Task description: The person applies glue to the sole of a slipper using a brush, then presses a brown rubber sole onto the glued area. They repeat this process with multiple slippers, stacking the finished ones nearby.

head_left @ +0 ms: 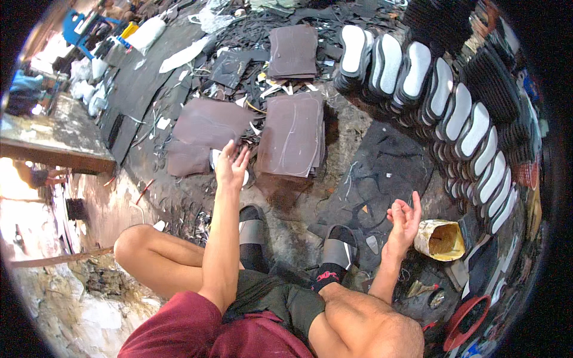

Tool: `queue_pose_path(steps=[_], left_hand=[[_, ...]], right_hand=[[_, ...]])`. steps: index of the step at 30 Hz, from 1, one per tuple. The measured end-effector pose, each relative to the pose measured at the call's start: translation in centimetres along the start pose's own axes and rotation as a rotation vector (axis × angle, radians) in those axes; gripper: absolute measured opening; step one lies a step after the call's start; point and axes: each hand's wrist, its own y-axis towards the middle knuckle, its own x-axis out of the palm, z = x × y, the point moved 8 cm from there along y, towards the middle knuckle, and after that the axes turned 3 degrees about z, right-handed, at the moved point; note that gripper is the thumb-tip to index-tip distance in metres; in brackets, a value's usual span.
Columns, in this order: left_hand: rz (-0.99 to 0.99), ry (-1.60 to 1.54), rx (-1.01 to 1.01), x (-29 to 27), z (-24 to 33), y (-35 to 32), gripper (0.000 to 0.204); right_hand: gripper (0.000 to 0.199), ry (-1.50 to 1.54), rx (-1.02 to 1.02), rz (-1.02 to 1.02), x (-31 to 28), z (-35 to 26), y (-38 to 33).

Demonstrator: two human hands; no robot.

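My left hand [231,167] is raised with its fingers apart and nothing in it, over the near edge of some flat brown sheets [209,124]. A white scrap [214,157] shows beside its fingers. Just right of that hand lies a stack of brown sheets [290,136] with pale outlines drawn on top. My right hand [403,225] hovers with its index finger stretched out and the others loosely bent; I see nothing in it. Close to its right is a crusted can [440,240] with a yellowish inside. Black sheet material [388,173] lies beyond this hand.
Rows of stacked soles with white tops [441,86] curve along the right side. A farther brown stack [292,51] stands among dark scraps. A red basin [467,322] and a brush [421,290] are at lower right. A wooden bench [59,134] is at left.
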Motion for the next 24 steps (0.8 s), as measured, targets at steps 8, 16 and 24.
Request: queue_pose_path(steps=[8,16,24], left_hand=[[-0.001,1.398,0.908,-2.1,-5.2,-0.1,0.049],[-0.124,1.270,0.924,4.8,-3.2,-2.7,0.010],[-1.149,1.068,1.053,16.1,-15.4,-22.1,0.035]], right_hand=[[0.041,-0.328,-0.147,-0.460,13.3,0.6,-2.8],[0.038,-0.512,-0.337,-0.580,17.1,1.9,-4.4],[0.043,0.060,0.442,-0.035,9.6,4.6,4.9]])
